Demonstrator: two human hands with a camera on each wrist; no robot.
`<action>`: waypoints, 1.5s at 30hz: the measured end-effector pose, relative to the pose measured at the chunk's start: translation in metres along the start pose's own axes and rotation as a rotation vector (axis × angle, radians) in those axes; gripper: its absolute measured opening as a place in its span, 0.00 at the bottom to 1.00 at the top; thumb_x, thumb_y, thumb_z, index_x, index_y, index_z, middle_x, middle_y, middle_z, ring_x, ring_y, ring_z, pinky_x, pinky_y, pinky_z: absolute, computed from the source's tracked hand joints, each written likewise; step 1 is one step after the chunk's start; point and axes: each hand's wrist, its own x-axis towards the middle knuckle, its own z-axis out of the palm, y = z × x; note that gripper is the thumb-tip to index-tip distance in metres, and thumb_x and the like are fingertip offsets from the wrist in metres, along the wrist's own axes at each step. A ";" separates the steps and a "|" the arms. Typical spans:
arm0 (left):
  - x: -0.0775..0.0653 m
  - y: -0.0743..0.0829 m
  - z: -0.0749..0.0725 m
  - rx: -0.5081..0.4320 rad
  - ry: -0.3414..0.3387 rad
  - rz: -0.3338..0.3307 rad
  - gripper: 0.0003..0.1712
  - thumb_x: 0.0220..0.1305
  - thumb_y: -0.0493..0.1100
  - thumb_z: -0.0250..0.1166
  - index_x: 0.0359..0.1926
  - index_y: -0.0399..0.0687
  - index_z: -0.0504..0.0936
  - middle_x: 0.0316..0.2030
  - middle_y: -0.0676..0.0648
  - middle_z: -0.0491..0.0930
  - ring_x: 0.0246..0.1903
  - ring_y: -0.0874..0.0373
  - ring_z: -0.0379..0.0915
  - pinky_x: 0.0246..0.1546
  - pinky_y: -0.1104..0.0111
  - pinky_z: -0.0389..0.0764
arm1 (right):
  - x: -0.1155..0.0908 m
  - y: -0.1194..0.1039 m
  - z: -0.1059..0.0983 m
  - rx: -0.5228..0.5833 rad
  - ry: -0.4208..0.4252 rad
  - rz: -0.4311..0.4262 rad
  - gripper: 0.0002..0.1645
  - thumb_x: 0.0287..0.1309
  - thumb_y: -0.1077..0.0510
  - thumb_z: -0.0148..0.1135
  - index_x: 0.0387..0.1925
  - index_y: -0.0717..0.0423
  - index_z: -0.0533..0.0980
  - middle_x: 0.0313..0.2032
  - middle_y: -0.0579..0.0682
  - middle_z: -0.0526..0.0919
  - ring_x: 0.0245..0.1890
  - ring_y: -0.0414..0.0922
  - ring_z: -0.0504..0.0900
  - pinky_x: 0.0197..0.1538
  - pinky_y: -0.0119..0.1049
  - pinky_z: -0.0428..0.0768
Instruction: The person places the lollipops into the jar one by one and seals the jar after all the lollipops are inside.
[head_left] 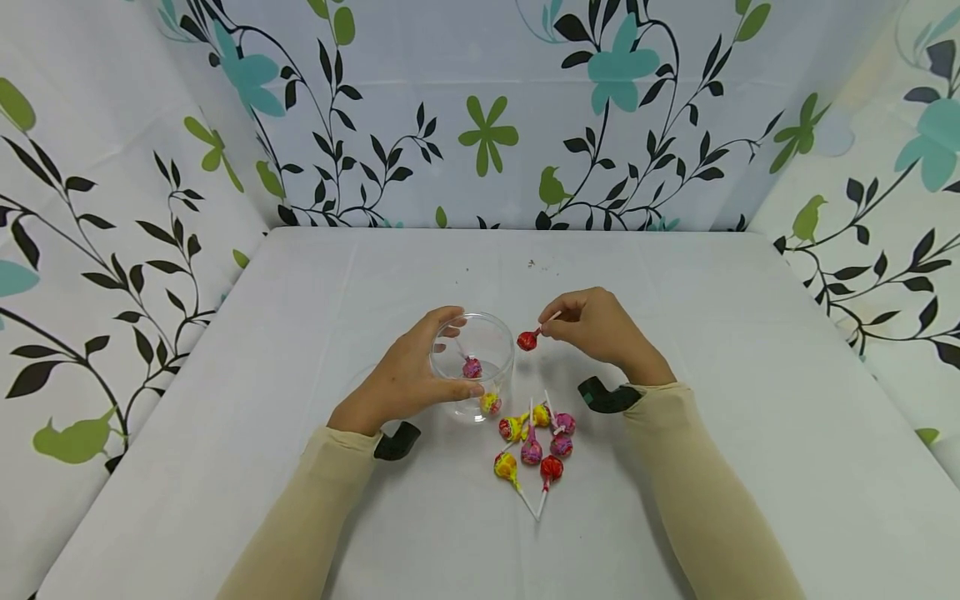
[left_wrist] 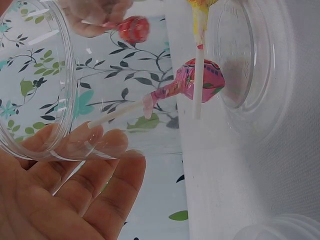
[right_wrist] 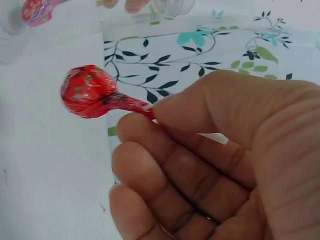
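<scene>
My left hand grips a clear jar around its side, the jar's mouth facing up and somewhat toward me. Inside lie a pink lollipop and a yellow lollipop; in the left wrist view their white sticks show through the wall. To the right of the jar, my right hand pinches a red lollipop by its stick near the wrapper, between thumb and index finger. Its round head points toward the jar, outside it and close to the rim.
Several wrapped lollipops lie loose on the white table in front of the jar, among them a yellow one, a pink one and a red one. A clear, round-edged object partly shows beside the left hand. Patterned cloth surrounds the table.
</scene>
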 end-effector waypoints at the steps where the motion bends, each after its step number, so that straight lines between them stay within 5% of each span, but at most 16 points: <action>1: 0.000 0.000 0.000 -0.004 0.000 0.000 0.61 0.49 0.58 0.84 0.78 0.50 0.60 0.69 0.48 0.72 0.68 0.49 0.70 0.67 0.50 0.75 | -0.001 -0.002 -0.001 0.010 0.016 -0.008 0.06 0.66 0.57 0.69 0.40 0.54 0.88 0.36 0.51 0.90 0.37 0.49 0.84 0.41 0.42 0.81; 19: -0.001 0.001 -0.001 -0.022 -0.003 -0.007 0.61 0.50 0.58 0.83 0.78 0.47 0.60 0.69 0.46 0.72 0.68 0.43 0.69 0.68 0.49 0.75 | -0.011 -0.026 -0.009 0.158 0.181 -0.135 0.08 0.67 0.58 0.68 0.42 0.57 0.88 0.36 0.52 0.90 0.34 0.52 0.83 0.37 0.36 0.81; 45: -0.001 0.001 0.000 -0.025 -0.002 -0.019 0.61 0.50 0.55 0.84 0.78 0.50 0.60 0.69 0.47 0.72 0.68 0.45 0.69 0.68 0.48 0.75 | -0.018 -0.045 -0.001 0.210 0.110 -0.227 0.07 0.66 0.63 0.66 0.42 0.58 0.88 0.38 0.52 0.91 0.34 0.46 0.86 0.38 0.36 0.83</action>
